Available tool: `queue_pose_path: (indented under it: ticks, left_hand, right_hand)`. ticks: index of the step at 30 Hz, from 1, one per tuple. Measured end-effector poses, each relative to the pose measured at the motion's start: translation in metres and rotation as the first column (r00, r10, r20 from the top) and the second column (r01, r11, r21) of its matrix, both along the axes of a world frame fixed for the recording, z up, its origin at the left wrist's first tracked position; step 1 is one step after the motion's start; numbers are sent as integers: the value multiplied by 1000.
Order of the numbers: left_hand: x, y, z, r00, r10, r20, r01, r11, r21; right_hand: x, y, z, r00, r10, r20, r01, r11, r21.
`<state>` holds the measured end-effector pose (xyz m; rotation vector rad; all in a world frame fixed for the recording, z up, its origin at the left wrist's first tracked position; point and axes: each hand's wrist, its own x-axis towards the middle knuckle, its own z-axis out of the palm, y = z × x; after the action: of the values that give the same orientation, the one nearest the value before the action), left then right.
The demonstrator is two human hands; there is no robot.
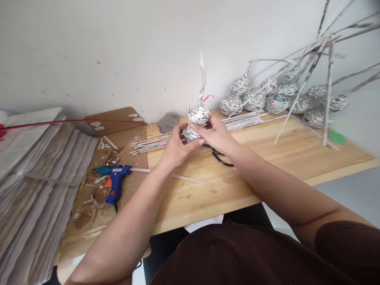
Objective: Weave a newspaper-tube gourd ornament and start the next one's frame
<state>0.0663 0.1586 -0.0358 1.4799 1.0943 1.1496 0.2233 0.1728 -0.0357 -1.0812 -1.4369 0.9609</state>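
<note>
Both hands hold a woven paper gourd (pixel 198 113), made of coiled printed-paper strips with two round bulbs and a thin twisted stem pointing up. My left hand (pixel 177 145) curls round the lower bulb from the left. From the right, my right hand (pixel 218 133) grips the same bulb, its thumb across the narrow waist. Part of the lower bulb is hidden by the fingers. Behind and beneath the hands lie rolled paper sticks (pixel 245 120). Black-handled scissors (pixel 221 157) rest on the table, partly covered by my right hand and forearm.
Several more woven gourds (pixel 255 99) stand at the back right, long paper sticks jutting from them. A blue glue gun (pixel 116 180) lies on stained cardboard (pixel 130 146) at left, beside stacked newspapers (pixel 44 174). A grey stone-like lump (pixel 168 122) sits by the wall. The wooden table (pixel 237 182) ends near my body.
</note>
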Motion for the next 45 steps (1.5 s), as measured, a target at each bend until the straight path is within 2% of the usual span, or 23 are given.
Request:
queue_pose_path:
  ticks: [1,3,6,10,13,18,22,26,29,36,45]
  left_hand:
    - [0,0,0,1000,0,21,-1,1000,20]
    - [-1,2,0,986,12,168,-14,1000,8]
    - [-7,8,4,899,1,437,43,995,-93]
    - [-13,10,10,817,-88,569,200,970,-136]
    - [-13,9,9,793,-125,597,224,970,-95]
    - [-7,6,6,775,-78,627,156,985,-71]
    - [-4,2,8,829,-66,555,130,988,-77]
    - [-3,0,8,898,1,439,62,990,-129]
    - [-5,2,9,916,16,401,41,990,-133]
    - [-8,3,11,920,-36,390,95,987,-132]
    - [-13,5,13,878,-111,466,205,966,-155]
  right_hand:
    - [-1,-3,3,996,72,-59,-73,997,-20]
    - [0,-7,11,968,179,-174,-189,981,-47]
    - [6,-7,19,921,213,-326,-263,958,-118]
    - [13,0,18,866,268,-423,-366,916,-168]
    - [11,3,13,857,279,-433,-376,913,-156]
    - [5,4,7,887,235,-396,-319,934,-158]
    - [-3,-1,5,939,192,-287,-234,965,-121]
    - [-8,-7,8,943,200,-265,-226,971,-73]
    - [-8,-9,11,951,196,-240,-216,975,-57]
    - [-8,-10,13,957,180,-228,-196,979,-49]
    - [1,-6,17,935,165,-315,-234,953,-193]
